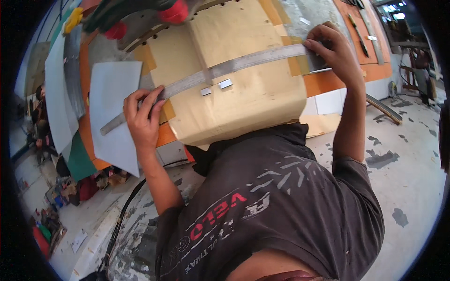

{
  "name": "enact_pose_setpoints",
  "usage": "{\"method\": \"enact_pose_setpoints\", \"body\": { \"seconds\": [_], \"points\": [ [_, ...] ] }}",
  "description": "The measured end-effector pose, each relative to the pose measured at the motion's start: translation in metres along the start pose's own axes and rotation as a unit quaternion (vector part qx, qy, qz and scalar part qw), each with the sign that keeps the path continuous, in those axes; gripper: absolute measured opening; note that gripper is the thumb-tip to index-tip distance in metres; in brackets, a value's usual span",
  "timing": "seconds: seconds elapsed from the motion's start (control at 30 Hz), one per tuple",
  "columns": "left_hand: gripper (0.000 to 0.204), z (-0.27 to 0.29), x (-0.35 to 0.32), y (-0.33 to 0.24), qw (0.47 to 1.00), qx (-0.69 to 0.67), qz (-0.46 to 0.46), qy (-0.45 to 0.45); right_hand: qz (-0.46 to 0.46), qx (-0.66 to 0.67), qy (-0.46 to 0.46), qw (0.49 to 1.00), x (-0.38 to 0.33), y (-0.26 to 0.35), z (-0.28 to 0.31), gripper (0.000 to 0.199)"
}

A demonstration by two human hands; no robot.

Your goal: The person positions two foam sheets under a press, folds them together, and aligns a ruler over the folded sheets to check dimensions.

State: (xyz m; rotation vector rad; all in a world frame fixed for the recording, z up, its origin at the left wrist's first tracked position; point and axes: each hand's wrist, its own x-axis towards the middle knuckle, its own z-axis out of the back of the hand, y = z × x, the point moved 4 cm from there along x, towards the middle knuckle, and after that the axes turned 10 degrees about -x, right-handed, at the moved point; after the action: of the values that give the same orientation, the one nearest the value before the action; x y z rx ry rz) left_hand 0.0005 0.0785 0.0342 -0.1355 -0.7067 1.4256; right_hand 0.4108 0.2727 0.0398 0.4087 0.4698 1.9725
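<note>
Both hands pressed a long steel ruler [220, 70] flat across a sheet of tan kraft paper [243, 93]. At about nine o'clock of the paper, the left hand [143, 119] had its fingers curled over the ruler's lower end, thumb underneath. Toward two o'clock, the right hand [335, 51] had its fingertips bent down on the ruler's upper end, pinning it. That ruler ran on a slant from eight o'clock up to two o'clock, touching the paper along its middle. Two small pale tabs [216, 87] lay just below the ruler. A white sheet [110, 93] lay at nine o'clock beside the left hand, on the orange-edged worktable [375, 72].
</note>
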Motion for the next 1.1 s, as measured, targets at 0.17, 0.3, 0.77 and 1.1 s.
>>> {"method": "enact_pose_setpoints", "body": {
  "seconds": [0.17, 0.3, 0.77, 1.1],
  "points": [
    [0.027, 0.003, -0.002, -0.002, 0.999, 0.028, 0.012, 0.014, 0.009, 0.059, -0.008, 0.998, 0.001, -0.02, 0.0, 0.026],
    [0.028, 0.001, -0.002, 0.0, 1.0, 0.019, 0.012, 0.013, -0.004, 0.084, 0.002, 0.996, -0.002, -0.024, 0.002, 0.027],
    [0.027, 0.002, -0.003, 0.0, 1.0, 0.027, 0.009, 0.012, 0.005, 0.058, 0.004, 0.998, -0.001, -0.025, -0.003, 0.028],
    [0.029, 0.001, -0.001, -0.002, 1.0, 0.029, 0.001, 0.01, -0.027, 0.11, 0.011, 0.994, -0.004, -0.022, -0.002, 0.027]
  ]
}}
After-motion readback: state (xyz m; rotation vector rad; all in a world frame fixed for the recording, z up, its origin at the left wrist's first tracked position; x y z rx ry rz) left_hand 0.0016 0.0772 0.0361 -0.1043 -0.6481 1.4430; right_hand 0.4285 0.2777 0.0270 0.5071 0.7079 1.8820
